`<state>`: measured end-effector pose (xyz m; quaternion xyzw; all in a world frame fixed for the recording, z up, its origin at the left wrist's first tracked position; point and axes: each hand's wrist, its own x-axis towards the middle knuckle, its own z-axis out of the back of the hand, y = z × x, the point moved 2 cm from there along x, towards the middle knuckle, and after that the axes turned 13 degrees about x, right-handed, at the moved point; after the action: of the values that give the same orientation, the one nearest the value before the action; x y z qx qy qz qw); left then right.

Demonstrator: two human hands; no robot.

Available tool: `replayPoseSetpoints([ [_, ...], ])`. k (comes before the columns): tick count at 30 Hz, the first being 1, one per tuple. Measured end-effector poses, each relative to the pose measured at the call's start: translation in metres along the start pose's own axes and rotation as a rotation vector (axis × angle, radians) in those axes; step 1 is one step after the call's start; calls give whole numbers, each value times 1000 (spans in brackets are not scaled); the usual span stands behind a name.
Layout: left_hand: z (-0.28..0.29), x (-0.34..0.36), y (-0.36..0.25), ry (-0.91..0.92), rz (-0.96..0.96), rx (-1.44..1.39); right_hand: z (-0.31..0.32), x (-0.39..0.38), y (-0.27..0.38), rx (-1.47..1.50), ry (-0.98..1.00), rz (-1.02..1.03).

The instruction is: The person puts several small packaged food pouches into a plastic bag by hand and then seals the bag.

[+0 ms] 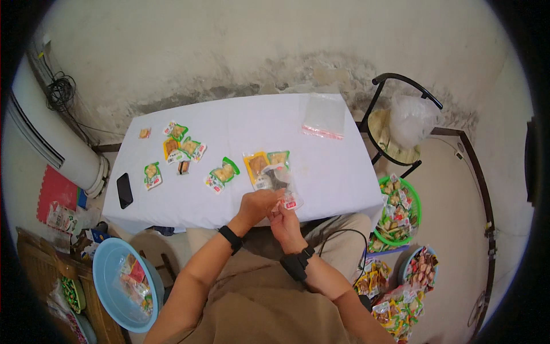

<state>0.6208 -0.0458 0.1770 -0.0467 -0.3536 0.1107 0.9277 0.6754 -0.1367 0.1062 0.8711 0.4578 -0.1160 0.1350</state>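
Observation:
My left hand [259, 205] and my right hand [286, 228] meet close together at the near edge of the white-covered table [240, 126]. Both are closed on the near end of a clear plastic bag [293, 186]. Inside it lie several small snack packs, among them a yellow one [257, 164] and a green one [279, 158]. Exactly how the fingers grip the bag's end is hard to see. Left of the bag sits a green-edged snack pack [223, 173]. Farther left are several more packs in a loose cluster [183, 146], with a single green-and-white one [152, 175] nearer me.
A black phone [124, 191] lies at the table's left. Flat clear bags [323, 116] rest at the far right. Beyond stands a chair [371, 123] bearing a plastic bundle [413, 121]. A green basket [417, 212] of packs is right; a blue basin [103, 281] is left.

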Motion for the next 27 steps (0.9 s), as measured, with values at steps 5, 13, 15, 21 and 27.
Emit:
replayPoseSetpoints([
  [5,-6,-10,3,-14,-47,54,17,45,-4,35,92,-32],
  [13,-30,-33,15,77,-60,-76,17,71,-5,-26,137,-34],
  [15,-29,-22,2,6,-83,-30,33,93,10,-41,215,62],
  [21,-29,-26,5,39,-60,-40,9,78,13,-136,25,-117],
  [27,-5,-33,36,182,179,-260,7,40,35,-249,16,-347],
])
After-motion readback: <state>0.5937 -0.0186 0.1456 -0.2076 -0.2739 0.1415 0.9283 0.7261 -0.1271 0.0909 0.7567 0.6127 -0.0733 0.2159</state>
